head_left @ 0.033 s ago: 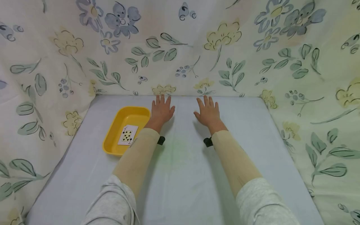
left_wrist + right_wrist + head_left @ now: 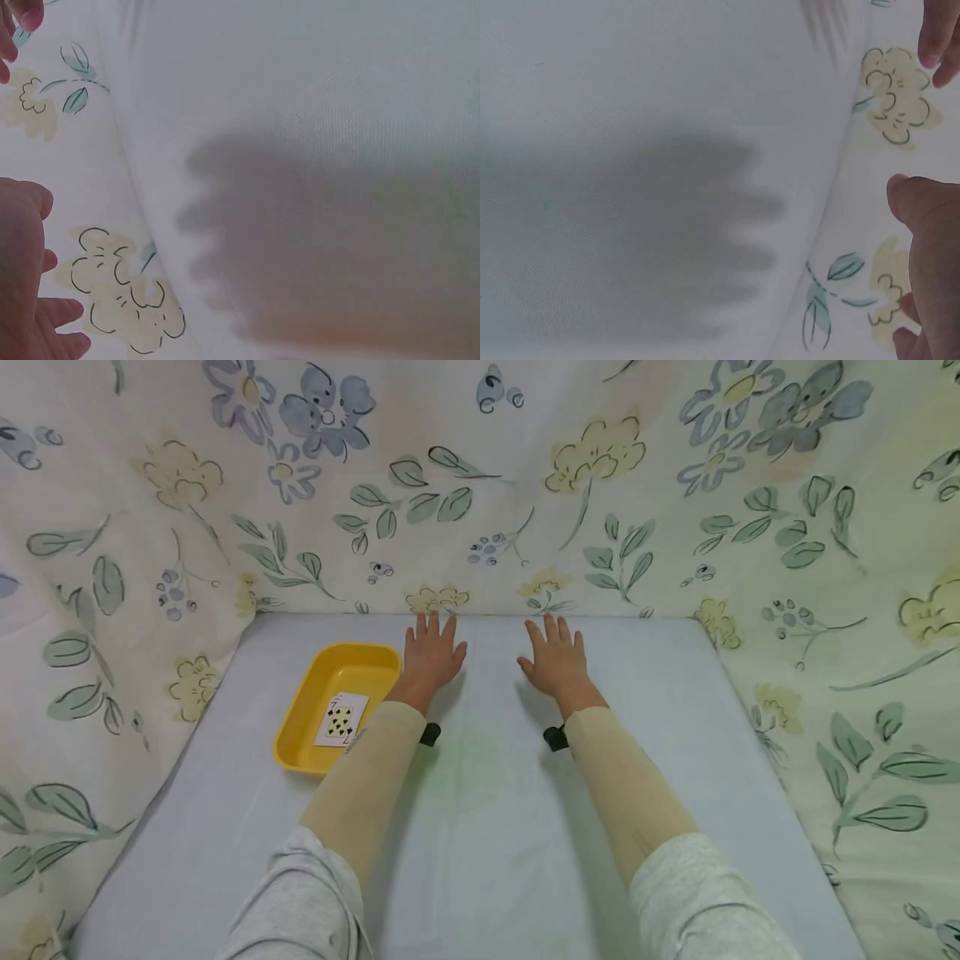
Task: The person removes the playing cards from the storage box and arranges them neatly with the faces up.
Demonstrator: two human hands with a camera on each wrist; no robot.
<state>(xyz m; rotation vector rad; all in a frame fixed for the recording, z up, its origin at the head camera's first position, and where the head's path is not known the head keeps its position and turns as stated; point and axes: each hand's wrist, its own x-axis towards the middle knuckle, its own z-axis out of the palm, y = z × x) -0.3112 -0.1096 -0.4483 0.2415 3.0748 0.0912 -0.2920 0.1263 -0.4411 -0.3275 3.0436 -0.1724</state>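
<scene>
Legibly, the numeral 7 is printed at two opposite corners of a playing card (image 2: 340, 723), between which black pips are set on a yellow panel. A short line of dark marks is seen at the edge of the left beige sleeve (image 2: 367, 785) but is too small to be read. The card is laid face up inside a yellow tray (image 2: 352, 678), by which the left part of the table (image 2: 187, 827) is occupied. The table is covered with a pale, bluish-white cloth (image 2: 487, 877), shown as finely woven in the wrist views and faintly tinged with green near the middle. The far edge and both sides are enclosed by hanging fabric (image 2: 480, 452), patterned with blue and yellow flowers and green leaves. The tray is smooth and rectangular, with rounded corners, and is partly hidden by the left beige sleeve. The left hand (image 2: 431, 660) is held just beside the tray; the right hand (image 2: 557, 666) is placed well apart from it. In both hands the grip is wide, with fingers extended and spread. Soft-edged hand shadows (image 2: 255, 240) are cast on the cloth.
</scene>
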